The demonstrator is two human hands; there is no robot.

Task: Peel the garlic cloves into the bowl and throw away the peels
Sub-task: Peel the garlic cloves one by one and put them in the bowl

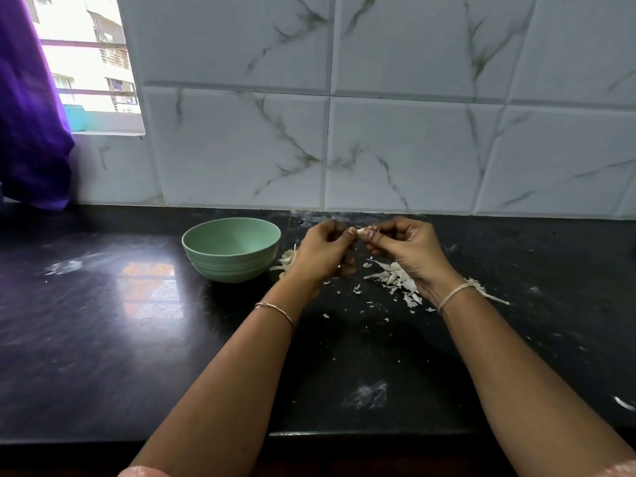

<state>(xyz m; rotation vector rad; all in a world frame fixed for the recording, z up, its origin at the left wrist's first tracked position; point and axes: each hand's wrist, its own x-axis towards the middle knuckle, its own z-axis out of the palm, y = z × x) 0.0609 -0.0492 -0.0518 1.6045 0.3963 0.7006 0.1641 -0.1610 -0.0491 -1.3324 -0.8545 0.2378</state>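
A small garlic clove [364, 232] is held above the black counter, between both hands. My left hand [325, 251] pinches its left end with curled fingers. My right hand [407, 249] pinches its right end between thumb and fingertips. A light green bowl [231, 248] stands just left of my left hand; the part of its inside that shows is bare. Dry white garlic peels [395, 278] lie scattered on the counter under and around my right hand. More garlic or peel [288, 259] lies between the bowl and my left wrist, partly hidden by the hand.
The black stone counter [103, 321] runs left and right, with its front edge close to me. A marble-tiled wall [378, 132] rises right behind the hands. A purple cloth [31, 115] hangs at the far left beside a window.
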